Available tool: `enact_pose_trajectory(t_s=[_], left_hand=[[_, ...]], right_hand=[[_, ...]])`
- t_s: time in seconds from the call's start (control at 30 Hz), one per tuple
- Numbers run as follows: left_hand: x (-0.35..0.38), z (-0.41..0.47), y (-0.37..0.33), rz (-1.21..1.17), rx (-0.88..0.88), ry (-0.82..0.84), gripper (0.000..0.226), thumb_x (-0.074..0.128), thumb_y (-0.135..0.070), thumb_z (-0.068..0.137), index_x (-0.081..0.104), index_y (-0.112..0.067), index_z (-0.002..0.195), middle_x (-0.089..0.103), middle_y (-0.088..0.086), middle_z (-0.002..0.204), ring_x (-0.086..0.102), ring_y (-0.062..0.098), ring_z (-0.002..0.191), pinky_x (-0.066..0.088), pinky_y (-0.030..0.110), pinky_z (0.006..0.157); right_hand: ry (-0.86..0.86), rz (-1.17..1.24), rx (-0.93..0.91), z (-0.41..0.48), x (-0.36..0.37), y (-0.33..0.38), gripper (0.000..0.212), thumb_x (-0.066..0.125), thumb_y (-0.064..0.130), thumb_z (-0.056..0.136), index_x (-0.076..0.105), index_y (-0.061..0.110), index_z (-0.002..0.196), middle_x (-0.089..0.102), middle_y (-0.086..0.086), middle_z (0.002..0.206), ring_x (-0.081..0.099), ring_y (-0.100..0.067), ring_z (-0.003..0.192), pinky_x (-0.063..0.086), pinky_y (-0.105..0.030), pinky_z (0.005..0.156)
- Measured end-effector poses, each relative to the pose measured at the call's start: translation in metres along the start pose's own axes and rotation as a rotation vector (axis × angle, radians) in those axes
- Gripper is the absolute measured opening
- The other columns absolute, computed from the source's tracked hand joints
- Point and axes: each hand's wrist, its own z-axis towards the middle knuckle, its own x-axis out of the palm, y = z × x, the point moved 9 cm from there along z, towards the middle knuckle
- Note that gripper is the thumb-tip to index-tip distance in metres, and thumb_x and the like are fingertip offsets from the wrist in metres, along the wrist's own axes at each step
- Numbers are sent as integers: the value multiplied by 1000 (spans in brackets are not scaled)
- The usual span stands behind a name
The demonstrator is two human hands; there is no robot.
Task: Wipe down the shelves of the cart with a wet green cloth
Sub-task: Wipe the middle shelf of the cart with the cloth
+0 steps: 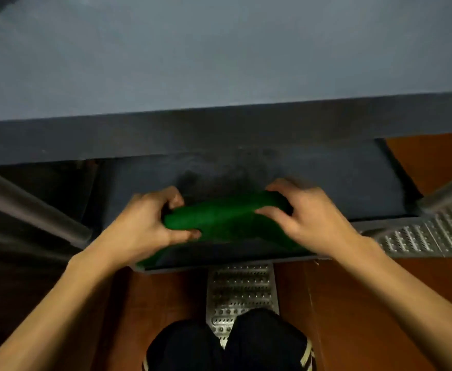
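Green cloth [227, 220], bunched w/ long axis left-right, sits at near edge of cart's lower shelf [340, 180] btwn both hands: left hand [150, 223] grip closed on its left end, right hand [308, 218] grip pinching right end, both equally near.

The left arm [67, 303] and the right arm [407, 298] are bare. They reach forward from the near corners, and the hands come close together in the middle. The left hand [150, 223] curls its fingers and thumb round the left end of the green cloth [219, 220]. The right hand [308, 220] pinches the right end with bent fingers. Two knees [267, 341] in dark trousers sit near, between the arms.
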Motion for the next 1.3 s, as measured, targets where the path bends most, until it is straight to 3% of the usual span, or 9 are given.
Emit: enact_pose_trajectory(t_s=[0.23, 0.37, 0.53, 0.73, 0.87, 1.0, 1.13, 1.2, 1.3], left_hand=[[6, 47, 56, 293, 59, -183, 67, 49, -97, 58, 46, -30, 58, 52, -9, 50, 53, 4, 51, 46, 32, 49], [6, 78, 85, 266, 77, -216, 63, 66, -86, 48, 49, -25, 57, 55, -6, 51, 57, 6, 53, 48, 33, 54], [15, 108, 113, 301, 26, -109, 69, 76, -77, 35, 52, -19, 64, 59, 0, 59, 56, 11, 59, 42, 31, 54], [39, 102, 147, 47, 37, 130, 57, 92, -65, 42, 68, -39, 88, 73, -6, 80, 71, 12, 70, 60, 32, 63], [44, 91, 170, -111, 5, 240, 38, 92, -49, 59, 75, -26, 84, 77, 6, 88, 75, 23, 85, 61, 36, 78], [10, 102, 175, -108, -38, 151, 35, 92, -41, 61, 71, -25, 84, 74, 7, 83, 73, 22, 74, 59, 36, 58], [-50, 132, 173, 97, -87, -54, 40, 84, -47, 56, 69, -22, 83, 72, -3, 72, 69, 12, 59, 54, 31, 44], [-86, 149, 173, 260, -102, -200, 46, 81, -57, 53, 68, -25, 83, 72, -4, 78, 70, 18, 68, 59, 41, 57], [-135, 172, 173, 375, -84, -432, 44, 82, -53, 57, 61, -26, 85, 63, -6, 84, 64, 14, 69, 47, 26, 52]], right_hand=[[-225, -77, -9, 59, 36, -36, 65, 53, 80, 69, 62, 16, 77, 60, 4, 70, 56, -13, 62, 49, -32, 57], [-57, -11, -30, 99, 62, -59, 69, 60, 82, 59, 61, 14, 60, 59, -2, 54, 55, -8, 51, 40, -21, 49], [188, 93, -92, 113, 97, -79, 36, 73, 68, 61, 71, 34, 71, 68, 17, 65, 62, 4, 60, 44, -9, 56], [415, 194, -141, 95, 122, -109, 16, 77, 41, 77, 73, 39, 92, 74, 16, 94, 69, 1, 89, 52, -17, 80], [389, 281, -104, 95, 123, -127, 17, 71, 35, 80, 76, 35, 96, 75, 13, 100, 70, -4, 95, 53, -23, 86], [336, 397, -42, 133, 109, -131, 20, 71, 34, 78, 77, 28, 97, 77, -3, 94, 64, -17, 71, 50, -25, 59], [174, 394, -22, 189, 70, -126, 27, 77, 30, 74, 78, 17, 98, 74, 2, 79, 51, -7, 51, 45, -13, 57], [150, 416, -17, 217, 56, -115, 20, 77, 24, 78, 78, 18, 97, 76, 5, 83, 61, -2, 56, 49, -11, 56], [-122, 389, -45, 267, 25, -103, 15, 78, 16, 80, 76, 22, 94, 76, 0, 95, 69, -2, 75, 55, -14, 68]])
